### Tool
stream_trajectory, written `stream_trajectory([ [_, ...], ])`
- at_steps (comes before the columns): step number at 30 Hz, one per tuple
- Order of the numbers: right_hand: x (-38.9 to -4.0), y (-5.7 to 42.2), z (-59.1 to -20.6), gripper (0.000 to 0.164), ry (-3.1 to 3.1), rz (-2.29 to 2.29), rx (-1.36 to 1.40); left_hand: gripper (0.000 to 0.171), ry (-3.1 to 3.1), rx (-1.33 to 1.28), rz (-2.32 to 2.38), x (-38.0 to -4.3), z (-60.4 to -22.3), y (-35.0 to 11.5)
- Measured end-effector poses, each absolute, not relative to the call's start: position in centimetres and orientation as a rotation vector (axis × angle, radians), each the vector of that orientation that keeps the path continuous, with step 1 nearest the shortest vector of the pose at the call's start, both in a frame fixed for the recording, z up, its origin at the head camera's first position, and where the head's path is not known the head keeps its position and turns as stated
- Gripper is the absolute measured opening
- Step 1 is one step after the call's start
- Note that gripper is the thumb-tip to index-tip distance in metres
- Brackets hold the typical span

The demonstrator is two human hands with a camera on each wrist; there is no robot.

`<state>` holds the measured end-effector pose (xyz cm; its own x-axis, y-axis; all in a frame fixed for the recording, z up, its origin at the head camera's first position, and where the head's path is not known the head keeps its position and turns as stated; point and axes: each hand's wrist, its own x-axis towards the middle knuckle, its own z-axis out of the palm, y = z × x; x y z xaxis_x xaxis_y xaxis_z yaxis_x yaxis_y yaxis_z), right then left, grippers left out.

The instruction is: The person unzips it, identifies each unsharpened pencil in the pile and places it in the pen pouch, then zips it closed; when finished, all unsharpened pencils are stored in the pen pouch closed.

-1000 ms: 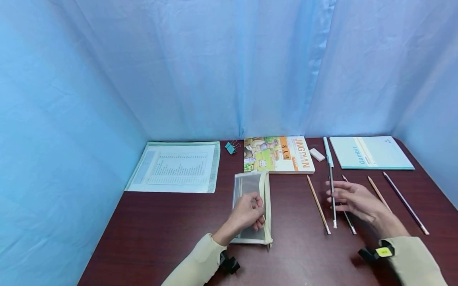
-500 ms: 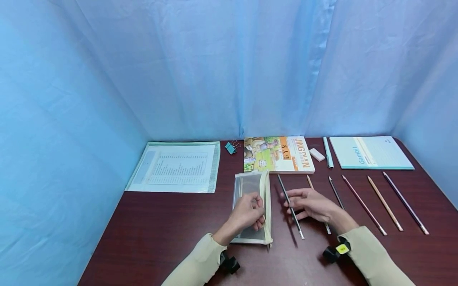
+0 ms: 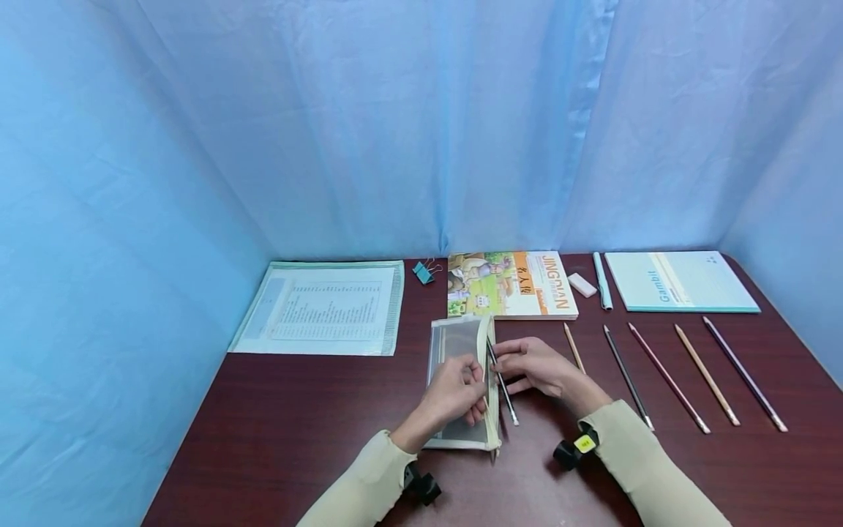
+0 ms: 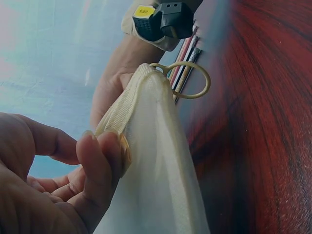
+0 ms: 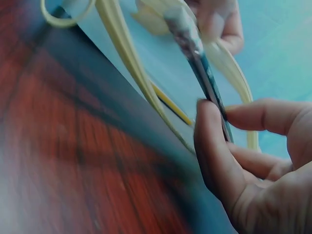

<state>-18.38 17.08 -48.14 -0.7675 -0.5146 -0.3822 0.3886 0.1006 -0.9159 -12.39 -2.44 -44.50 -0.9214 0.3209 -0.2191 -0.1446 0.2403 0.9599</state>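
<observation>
A see-through pencil case (image 3: 461, 333) with cream zipper edging lies on the table, its mouth parted along the right side. My left hand (image 3: 454, 391) pinches the edge of that mouth; the left wrist view shows thumb and finger on the cream edging (image 4: 127, 105). In my right hand (image 3: 543, 369) is a dark pencil (image 3: 505, 391) with a silvery eraser end, pinched between thumb and fingers. It slants over the opening, eraser end towards me. The right wrist view shows a thin yellow stick (image 5: 170, 105) within the parted mouth.
Several pencils (image 3: 668, 377) lie spaced out on the right. At the back are a printed sheet in a mesh folder (image 3: 329, 307), a teal binder clip (image 3: 424, 273), a picture book (image 3: 510, 285), an eraser (image 3: 582, 285), a pale teal pen (image 3: 602, 282) and a notebook (image 3: 681, 282).
My right hand has carried the dark pencil leftward from the row of pencils to the pencil case's mouth, tilting it on the way. The left hand has stayed at the mouth's edge.
</observation>
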Motion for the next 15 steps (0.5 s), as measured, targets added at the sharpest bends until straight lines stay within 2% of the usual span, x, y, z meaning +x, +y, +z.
stream_trajectory([
  [15,-16.8,14.3,-47.7,0.058,1.865,-1.852,0.03,0.013,2.158,0.178,1.712,-12.3,-44.4,-2.4],
])
